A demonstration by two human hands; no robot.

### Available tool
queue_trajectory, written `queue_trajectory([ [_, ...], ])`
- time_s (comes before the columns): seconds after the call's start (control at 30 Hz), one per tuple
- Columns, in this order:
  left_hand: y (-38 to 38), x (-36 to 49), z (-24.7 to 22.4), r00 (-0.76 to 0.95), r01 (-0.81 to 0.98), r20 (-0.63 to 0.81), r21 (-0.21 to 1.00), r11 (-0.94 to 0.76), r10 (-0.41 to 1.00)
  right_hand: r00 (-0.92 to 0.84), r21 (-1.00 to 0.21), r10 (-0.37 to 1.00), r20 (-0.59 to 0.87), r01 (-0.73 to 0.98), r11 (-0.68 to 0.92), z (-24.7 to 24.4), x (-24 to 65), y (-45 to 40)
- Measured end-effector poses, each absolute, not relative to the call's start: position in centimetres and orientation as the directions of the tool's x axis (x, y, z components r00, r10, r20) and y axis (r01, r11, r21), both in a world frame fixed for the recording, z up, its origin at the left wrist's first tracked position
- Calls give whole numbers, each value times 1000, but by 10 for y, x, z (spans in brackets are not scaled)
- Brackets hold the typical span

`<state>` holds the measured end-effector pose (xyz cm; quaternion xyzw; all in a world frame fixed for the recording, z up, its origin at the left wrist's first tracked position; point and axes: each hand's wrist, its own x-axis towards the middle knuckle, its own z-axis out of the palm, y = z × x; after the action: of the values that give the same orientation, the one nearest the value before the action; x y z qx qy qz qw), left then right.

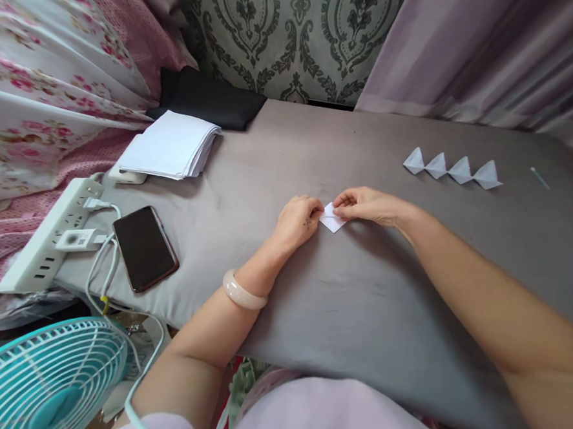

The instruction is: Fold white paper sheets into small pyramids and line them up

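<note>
A small folded white paper point(333, 221) lies on the grey cloth surface point(320, 290) in front of me, one corner pointing towards me. My left hand point(300, 219) pinches its left corner between thumb and fingers. At its upper right edge, my right hand point(366, 205) grips it with curled fingers. Both hands rest low over the cloth and cover parts of the paper. To the right stands a row of several folded white paper pieces point(460, 169), joined or touching at their corners.
At the left are a stack of white paper point(170, 146), a black cloth item point(216, 99), a phone point(145, 248), and a power strip point(49, 235) with cables. A turquoise fan point(54, 390) stands lower left. A small thin stick point(540, 178) lies far right.
</note>
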<state>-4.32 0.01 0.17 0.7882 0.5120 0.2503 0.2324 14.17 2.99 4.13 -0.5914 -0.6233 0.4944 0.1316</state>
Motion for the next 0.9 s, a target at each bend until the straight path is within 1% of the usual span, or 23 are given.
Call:
queue_trajectory([
  [0.13,0,-43,3,348,716,142,599,-360,927,-201,-670,883,-423,726,-156,39,136,32],
  [0.23,-1,-41,4,345,729,139,583,-358,928,-129,-536,896,-424,834,-133,40,125,33],
  [0.3,-2,-40,3,357,720,181,571,-394,916,-92,-431,905,-416,896,-106,42,119,35],
  [0.37,-2,-38,1,406,687,233,560,-463,884,-106,-369,905,-411,927,-60,44,118,36],
  [0.4,-1,-38,0,435,665,252,558,-497,865,-133,-377,900,-415,925,-37,45,119,37],
  [0.43,0,-37,-2,459,645,261,560,-520,849,-172,-423,889,-425,906,-27,45,122,38],
  [0.47,0,-37,-3,474,630,262,567,-532,841,-215,-499,873,-438,866,-37,46,126,39],
  [0.53,2,-37,-4,479,612,261,585,-532,838,-287,-665,838,-464,738,-115,47,136,40],
  [0.57,3,-37,-5,479,606,262,593,-531,838,-309,-721,826,-471,674,-160,47,140,40],
  [0.6,3,-37,-4,479,601,261,598,-530,838,-319,-751,820,-475,632,-189,47,143,40],
  [0.63,3,-37,-4,480,598,260,602,-529,838,-319,-757,820,-476,622,-198,47,146,40],
  [0.7,2,-38,-4,482,595,258,605,-529,837,-294,-724,831,-472,667,-176,46,146,40],
  [0.83,0,-38,-3,482,594,243,616,-518,842,-240,-619,849,-471,776,-124,43,138,43],
  [0.9,0,-38,-2,495,592,234,615,-522,837,-211,-551,844,-493,827,-115,44,131,45],
])
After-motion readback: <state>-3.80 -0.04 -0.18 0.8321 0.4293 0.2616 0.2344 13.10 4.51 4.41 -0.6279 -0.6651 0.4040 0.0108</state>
